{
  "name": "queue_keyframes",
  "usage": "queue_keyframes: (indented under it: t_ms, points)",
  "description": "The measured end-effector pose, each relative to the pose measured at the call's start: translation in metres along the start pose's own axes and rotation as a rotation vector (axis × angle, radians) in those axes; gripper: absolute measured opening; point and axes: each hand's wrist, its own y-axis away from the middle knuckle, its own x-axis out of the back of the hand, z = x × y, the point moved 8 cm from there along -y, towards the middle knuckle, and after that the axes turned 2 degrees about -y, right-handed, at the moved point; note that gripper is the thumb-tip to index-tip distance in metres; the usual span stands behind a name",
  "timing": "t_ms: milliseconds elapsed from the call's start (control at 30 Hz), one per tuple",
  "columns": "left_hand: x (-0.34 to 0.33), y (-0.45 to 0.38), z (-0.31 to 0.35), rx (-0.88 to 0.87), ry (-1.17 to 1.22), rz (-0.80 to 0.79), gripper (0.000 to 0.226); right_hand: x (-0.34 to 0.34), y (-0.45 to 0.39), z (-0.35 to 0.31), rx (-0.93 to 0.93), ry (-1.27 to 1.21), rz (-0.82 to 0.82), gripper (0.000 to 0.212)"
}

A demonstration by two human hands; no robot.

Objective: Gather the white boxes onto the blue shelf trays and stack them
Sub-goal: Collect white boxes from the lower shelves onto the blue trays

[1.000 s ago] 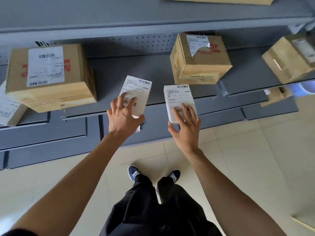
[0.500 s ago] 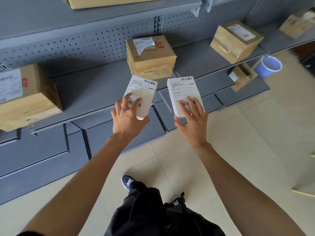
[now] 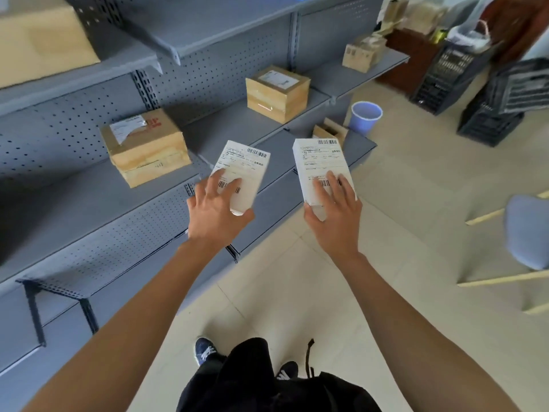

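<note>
I hold two small white boxes with printed barcode labels, one in each hand, in front of a blue-grey metal shelf unit (image 3: 89,209). My left hand (image 3: 215,214) grips the left white box (image 3: 242,171) from its near end, above the shelf's front edge. My right hand (image 3: 335,221) grips the right white box (image 3: 320,166) the same way, out over the floor beside the shelf. Both boxes face label-up and are apart from each other.
Brown cardboard boxes stand on the shelves: one (image 3: 145,147) left of my hands, one (image 3: 277,93) further along, a big one (image 3: 44,40) top left. A blue bucket (image 3: 365,117) and black crates (image 3: 490,108) sit on the tiled floor; a blue-seated chair (image 3: 528,230) is at right.
The view has swung to the right along the shelf, and I carry both white boxes with it. The shelf boxes slid left in view; bucket, crates and chair came into sight.
</note>
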Motion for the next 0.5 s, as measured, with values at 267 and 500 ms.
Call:
queue_keyframes:
  t_ms: [267,500]
  points:
    - [-0.025,-0.035,0.121,-0.193,0.041,-0.035,0.070,0.071,0.004,0.090,-0.140,0.098,0.099,0.051]
    - [-0.066,-0.078,0.196,-0.319,0.114,-0.102,0.069,0.086,-0.015,0.154,-0.214,0.153,0.102,0.051]
